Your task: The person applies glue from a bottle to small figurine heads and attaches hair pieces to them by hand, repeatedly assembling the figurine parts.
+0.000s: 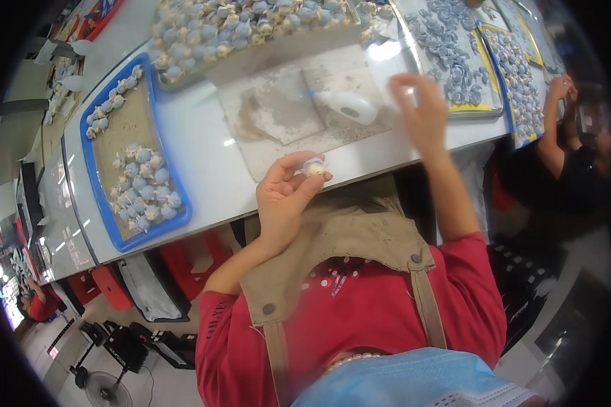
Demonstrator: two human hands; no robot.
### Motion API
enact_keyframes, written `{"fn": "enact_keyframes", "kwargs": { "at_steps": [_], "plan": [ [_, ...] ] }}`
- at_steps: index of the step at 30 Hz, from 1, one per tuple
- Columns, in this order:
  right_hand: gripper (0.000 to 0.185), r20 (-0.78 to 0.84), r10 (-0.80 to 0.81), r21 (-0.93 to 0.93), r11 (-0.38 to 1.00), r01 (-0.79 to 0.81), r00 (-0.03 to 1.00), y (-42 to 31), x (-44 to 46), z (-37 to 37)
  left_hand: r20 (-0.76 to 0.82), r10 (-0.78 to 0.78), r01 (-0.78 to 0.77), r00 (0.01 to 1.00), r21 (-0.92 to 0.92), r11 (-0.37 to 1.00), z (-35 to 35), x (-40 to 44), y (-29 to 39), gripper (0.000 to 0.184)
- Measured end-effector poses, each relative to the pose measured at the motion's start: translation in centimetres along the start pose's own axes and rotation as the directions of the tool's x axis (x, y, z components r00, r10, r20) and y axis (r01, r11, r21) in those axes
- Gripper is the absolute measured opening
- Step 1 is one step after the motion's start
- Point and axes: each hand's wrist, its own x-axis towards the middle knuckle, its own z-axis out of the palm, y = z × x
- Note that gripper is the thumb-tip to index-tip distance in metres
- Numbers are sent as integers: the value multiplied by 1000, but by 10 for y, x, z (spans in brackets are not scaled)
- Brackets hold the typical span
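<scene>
My left hand [283, 197] is closed around a small blue-and-cream figurine [314, 167], pinched between thumb and fingers just above the table's front edge. Raised over the right part of the table is my right hand [424, 112], its fingers curled and smeared by motion. Whether it holds anything cannot be made out. It is nearest to a tray of loose blue-grey pieces [448, 51]. Between the hands lies a stained board [278, 108] with a rounded white object [349, 107] on it, which has a dark oval spot.
A blue-rimmed tray [184, 216] with several similar figurines stands at the left. Behind the board is a large tray [204, 73] heaped with them. Another filled tray [512, 74] lies at the right, near a co-worker's arms [557, 129].
</scene>
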Motion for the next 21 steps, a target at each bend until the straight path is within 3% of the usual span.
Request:
{"fn": "enact_keyframes", "kwargs": {
  "at_steps": [1, 3, 4, 6, 7, 8, 9, 10, 11, 14, 16, 17, 18, 20, 21],
  "plan": [
    [13, -80, -57, -100, 994, 49, 995, 9, 5, -15, -2, -9, 9, 1000, -13, 1000, -1, 0, 1, 30],
    [19, 74, 109, -162, 982, -96, 991, 21, 23, -47, -1, -23, 23, 1000, 15, 1000, 0, -1, -3, 31],
    [22, 126, 4, -254, 967, 28, 992, 37, 25, -60, -15, -12, 13, 1000, 46, 999, 0, 0, -4, 31],
    [31, 247, -192, -362, 891, 274, 950, 76, 32, -66, -5, -139, 139, 990, 4, 990, 2, -3, -12, 32],
    [33, 315, -162, -454, 840, 298, 935, 115, 29, -61, 185, 176, -251, 967, 574, 779, -10, 7, -31, 32],
    [35, 403, -12, -450, 868, 209, 915, 118, 33, -57, 29, -94, 78, 995, 345, 935, 4, 3, 2, 33],
    [33, 405, -21, -462, 858, 224, 914, 104, 34, -56, 17, -63, 58, 998, 202, 978, 6, 3, -2, 33],
    [30, 375, 33, -400, 907, 130, 927, 83, 36, -57, 36, -43, 41, 998, 49, 998, 8, 4, -6, 33],
    [30, 404, 49, -365, 924, 112, 914, 81, 39, -60, -15, 21, -20, 1000, 51, 999, 7, 3, -4, 33],
    [28, 435, -36, -343, 917, 203, 899, 81, 43, -64, 51, 18, -17, 999, -7, 1000, 10, 1, -3, 33],
    [27, 309, 137, -194, 978, -79, 941, 66, 36, -66, 55, -7, 8, 998, -25, 1000, 13, -2, -4, 32],
    [23, 256, 63, 21, 997, -71, 965, 60, 29, -64, 48, -11, 12, 999, -21, 1000, 13, -2, -6, 32],
    [23, 260, 70, 21, 997, -79, 963, 52, 22, -64, 49, 0, 1, 999, -16, 1000, 14, -2, -9, 33],
    [21, 364, 237, 385, 842, -377, 901, 36, 9, -62, 49, -8, 9, 999, -12, 1000, 14, -5, -12, 34],
    [19, 391, 228, 318, 876, -363, 892, 32, 5, -62, 30, 32, -32, 999, 14, 999, 15, -4, -12, 35]
  ]
}}
